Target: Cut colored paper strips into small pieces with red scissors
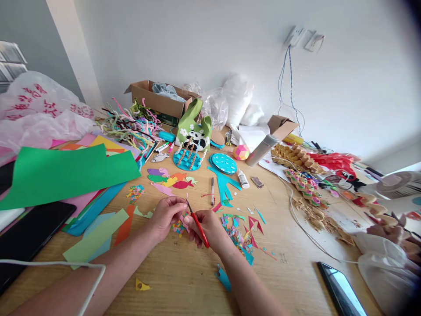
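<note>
Red-handled scissors point(200, 230) are in my right hand point(210, 230), their blades pointing up and away toward the fingertips of my left hand. My left hand point(167, 215) is closed in a pinch beside the scissor tip; what it pinches is too small to make out. Small round paper bits point(179, 227) lie on the table just under both hands. To the right of my right wrist is a heap of coloured paper scraps point(235, 232). Beyond the hands lie several paper fish cutouts point(167, 181) in different colours and a pen point(212, 191).
Coloured paper sheets point(72, 173) and a black tablet-like device point(36, 241) cover the left side. Farther back stand a panda bag point(194, 131), blue discs point(223, 163), a glue bottle point(243, 179) and a grey bottle point(262, 150). A phone point(342, 289) and a white cable point(305, 232) are at right.
</note>
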A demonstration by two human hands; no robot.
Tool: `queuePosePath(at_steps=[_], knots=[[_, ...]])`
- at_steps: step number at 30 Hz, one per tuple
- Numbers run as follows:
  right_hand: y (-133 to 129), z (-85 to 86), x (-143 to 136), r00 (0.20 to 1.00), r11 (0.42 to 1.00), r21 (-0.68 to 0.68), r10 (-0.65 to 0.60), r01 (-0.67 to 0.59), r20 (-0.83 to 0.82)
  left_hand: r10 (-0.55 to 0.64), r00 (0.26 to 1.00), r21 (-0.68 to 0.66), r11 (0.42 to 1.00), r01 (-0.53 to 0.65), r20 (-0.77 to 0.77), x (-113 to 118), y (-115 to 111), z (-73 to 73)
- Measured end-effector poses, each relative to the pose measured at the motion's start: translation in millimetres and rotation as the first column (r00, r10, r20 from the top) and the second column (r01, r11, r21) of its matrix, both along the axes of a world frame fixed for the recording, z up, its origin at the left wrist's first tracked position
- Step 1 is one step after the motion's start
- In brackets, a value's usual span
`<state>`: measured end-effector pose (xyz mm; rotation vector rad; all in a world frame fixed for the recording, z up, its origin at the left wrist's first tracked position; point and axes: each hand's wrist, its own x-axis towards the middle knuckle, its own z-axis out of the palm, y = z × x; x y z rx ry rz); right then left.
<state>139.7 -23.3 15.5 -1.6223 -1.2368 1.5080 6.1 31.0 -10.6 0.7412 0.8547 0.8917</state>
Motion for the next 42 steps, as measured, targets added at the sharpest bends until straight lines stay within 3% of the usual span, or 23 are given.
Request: queuePosePath(at_steps=[19,31,42], knots=[[0.5,-2.8,0.1,1.000,1.000,-0.013,0.006,-0.006,0.009,-0.013,1.000,0.015,1.000,0.014,-0.009,0.6,0.7,-3.4],[-0.6,-5.3,0.4,1.000,0.998,0.054,0.019,-0.018,-0.004,-0.043,0.999,0.008,0.999,0.043,0.006,-0.3,-0.7,1.6],[-0.7,-2.3,-1.2,1.000,1.000,-0.001,-0.005,0.005,-0.012,0.003,1.000,0.006,1.000,-0.003,0.005,0.2,0.6,0.6]])
